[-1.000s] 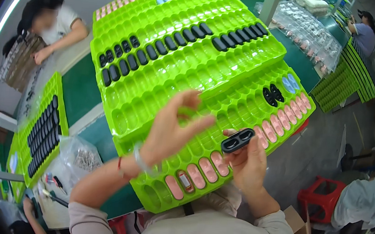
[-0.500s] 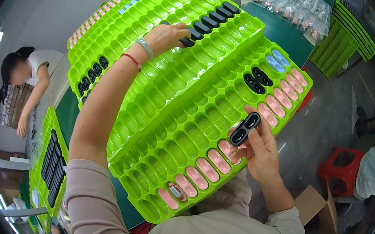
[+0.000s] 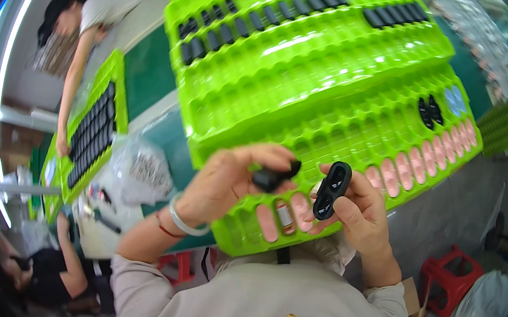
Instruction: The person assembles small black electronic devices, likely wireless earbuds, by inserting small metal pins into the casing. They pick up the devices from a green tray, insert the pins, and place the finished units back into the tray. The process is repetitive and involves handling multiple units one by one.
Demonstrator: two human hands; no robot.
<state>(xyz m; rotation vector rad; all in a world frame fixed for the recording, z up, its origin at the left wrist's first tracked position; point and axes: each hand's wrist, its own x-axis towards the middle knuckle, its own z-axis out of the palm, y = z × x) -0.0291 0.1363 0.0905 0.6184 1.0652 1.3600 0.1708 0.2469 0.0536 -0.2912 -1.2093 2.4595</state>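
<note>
In my right hand (image 3: 362, 209), fingers and thumb grip a black oval earbud-case insert (image 3: 332, 191) with two hollows, held upright above the near tray. Beside it on the left, my left hand (image 3: 227, 177) pinches a dark, smooth, rounded case shell (image 3: 269, 176), slightly blurred by motion. The two black pieces are apart. Beneath both hands lies a green plastic tray (image 3: 306, 144) with oval pockets. Along its near edge runs a row of pink case parts (image 3: 404, 170), and one pocket holds a part with a silvery piece (image 3: 285, 217).
A second green tray (image 3: 235, 103) behind overlaps the near one and carries rows of black shells (image 3: 300, 5). At left, a co-worker (image 3: 94, 21) reaches to another green tray (image 3: 121, 90) of black parts. Clear bags (image 3: 143, 171) and a red stool (image 3: 450, 278) stand around.
My left hand has come from the far tray back toward my right hand, bringing a dark shell. My right hand still holds the insert. The view has shifted and turned.
</note>
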